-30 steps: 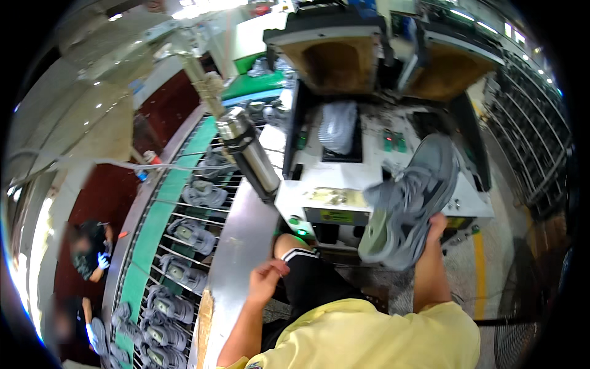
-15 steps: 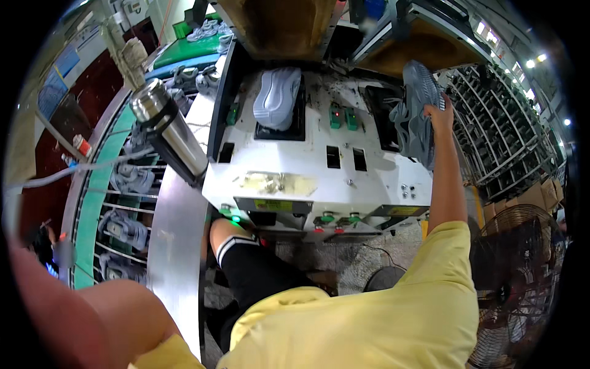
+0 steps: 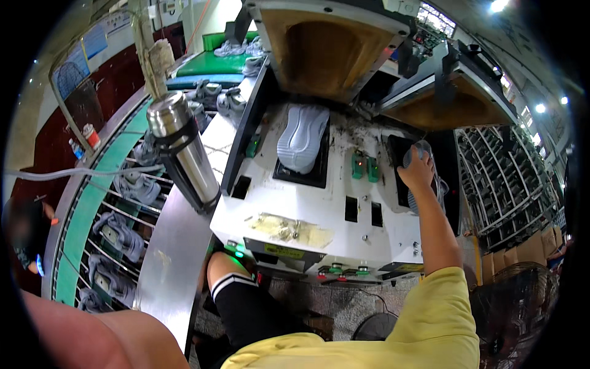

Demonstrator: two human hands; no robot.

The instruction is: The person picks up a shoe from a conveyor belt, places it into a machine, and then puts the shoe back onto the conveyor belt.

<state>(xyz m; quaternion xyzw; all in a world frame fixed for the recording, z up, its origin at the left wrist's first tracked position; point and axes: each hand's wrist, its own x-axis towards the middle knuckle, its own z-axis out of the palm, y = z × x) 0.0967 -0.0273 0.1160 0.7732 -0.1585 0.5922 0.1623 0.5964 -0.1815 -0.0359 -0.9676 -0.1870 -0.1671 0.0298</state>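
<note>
My right hand [image 3: 419,170] grips a grey shoe [image 3: 423,147] over the black recessed pad [image 3: 399,146] on the right side of a white machine. Its fingers bend over the upturned sole, and my wrist hides part of the shoe. A second grey shoe [image 3: 302,138] lies sole up on the left black pad [image 3: 298,179], untouched. From the lower left comes my bare left arm [image 3: 117,335]; the hand on it lies outside the picture.
Over the pads stand two raised lids with brown linings, the left lid [image 3: 326,52] and the right lid [image 3: 452,101]. A steel flask [image 3: 184,150] stands on the metal ledge [image 3: 175,264], beside a conveyor carrying several shoes [image 3: 120,237]. Wire racks [image 3: 510,178] and a fan [image 3: 522,301] are at right.
My right hand has brought the shoe from beside the right lid down to the right pad, turning its sole upward. The whole view has shifted, so the machine appears lower.
</note>
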